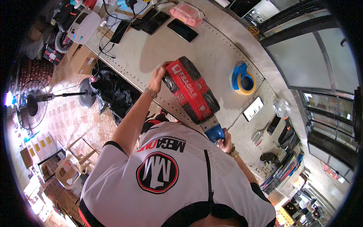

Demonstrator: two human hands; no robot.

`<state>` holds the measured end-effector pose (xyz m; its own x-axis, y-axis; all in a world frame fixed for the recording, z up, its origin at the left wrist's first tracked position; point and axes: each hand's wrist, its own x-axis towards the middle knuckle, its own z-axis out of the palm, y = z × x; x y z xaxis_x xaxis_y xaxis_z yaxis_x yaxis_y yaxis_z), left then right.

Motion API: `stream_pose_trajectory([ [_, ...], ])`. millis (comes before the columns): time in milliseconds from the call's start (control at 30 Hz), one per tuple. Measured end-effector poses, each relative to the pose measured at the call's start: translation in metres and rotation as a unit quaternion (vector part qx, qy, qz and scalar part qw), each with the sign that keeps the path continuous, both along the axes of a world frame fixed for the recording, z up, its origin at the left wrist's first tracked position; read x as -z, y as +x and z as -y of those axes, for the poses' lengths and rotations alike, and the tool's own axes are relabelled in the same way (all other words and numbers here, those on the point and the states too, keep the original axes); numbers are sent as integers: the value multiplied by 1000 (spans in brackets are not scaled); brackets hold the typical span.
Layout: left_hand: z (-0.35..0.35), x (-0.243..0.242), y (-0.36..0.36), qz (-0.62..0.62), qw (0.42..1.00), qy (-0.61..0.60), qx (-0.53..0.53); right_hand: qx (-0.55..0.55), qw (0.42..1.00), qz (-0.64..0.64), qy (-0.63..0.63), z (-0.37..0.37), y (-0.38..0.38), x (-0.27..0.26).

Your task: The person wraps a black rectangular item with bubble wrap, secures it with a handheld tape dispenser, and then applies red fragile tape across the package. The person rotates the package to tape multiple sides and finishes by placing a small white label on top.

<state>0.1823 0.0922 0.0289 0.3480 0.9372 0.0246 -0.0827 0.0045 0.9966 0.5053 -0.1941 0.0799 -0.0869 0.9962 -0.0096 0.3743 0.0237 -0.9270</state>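
Note:
A package wrapped in black plastic (195, 90), with wide red tape printed with a fragile warning along it, is tilted over the near edge of the table. My left hand (157, 79) grips its far left end. At the near end, my right hand (225, 142) holds a blue tape dispenser (215, 133), with a strip of tape between it and the package. Another blue dispenser with a yellowish tape roll (244, 82) lies on the table (167, 45) to the right. Scissors (258, 136) and a phone with a lit screen (253, 109) lie beyond my right hand.
Dark phones (183, 29), a pink pack of wipes (187, 14) and cables lie at the top of the table, by a white label printer (83, 26). Black plastic (113, 90) hangs beside the table's left edge. A standing fan (32, 103) and a plastic chair (69, 171) are on the left.

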Motion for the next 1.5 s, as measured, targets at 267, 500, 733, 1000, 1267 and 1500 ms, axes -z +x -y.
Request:
stream_pose_trajectory([
  [267, -61, -3, -23, 114, 932, -291, -186, -24, 999, 4, -26, -96, -63, -66],
  [500, -126, -92, -42, 43, 985, 28, -166, 28, 998, 48, 33, -306, -170, -140],
  [733, -172, -61, -45, 136, 954, -26, -264, -8, 970, 243, -19, -402, -219, -142],
  [1000, -170, -51, -50, 103, 970, -6, -221, 36, 985, 135, -98, -222, -122, -136],
  [1267, -117, -53, -46, 6, 992, -58, -112, 49, 996, 34, -62, -119, -54, -29],
  [1500, 3, -52, -12, 77, 994, -74, -33, 13, 999, 33, 15, -35, -1, 3],
])
